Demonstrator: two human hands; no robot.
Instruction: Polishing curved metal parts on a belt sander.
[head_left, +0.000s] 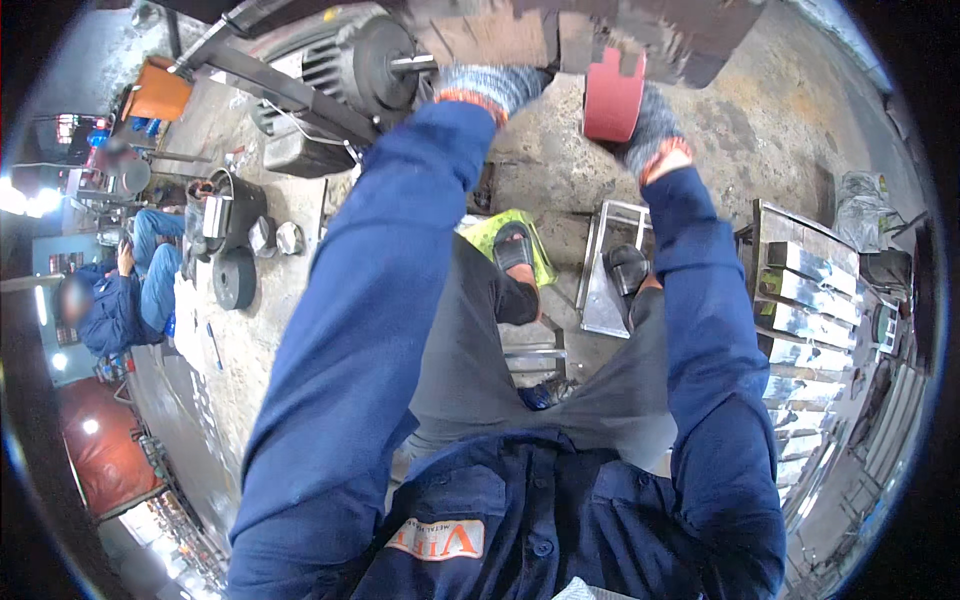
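My right hand (655,130), in a grey knitted glove with an orange cuff, grips a red curved strip (612,100) with a notched upper edge. Its fingers are mostly hidden behind the strip. The strip is up against the lower side of a large, worn brown block or wheel (655,35), cut off by the top of the view. My left hand (492,88), gloved alike, reaches up to the same brown thing, left of the strip. Blur and the brown thing hide its fingers. A shaft from a grey electric motor (370,70) runs toward the brown thing beside my left hand.
Stacked shiny metal bars (812,300) lie on a rack at the right. A metal frame (605,270) and a green-yellow sheet (540,250) are by my sandalled feet. Leftward are a dark pot (235,205), an orange container (158,90) and a seated person (120,300).
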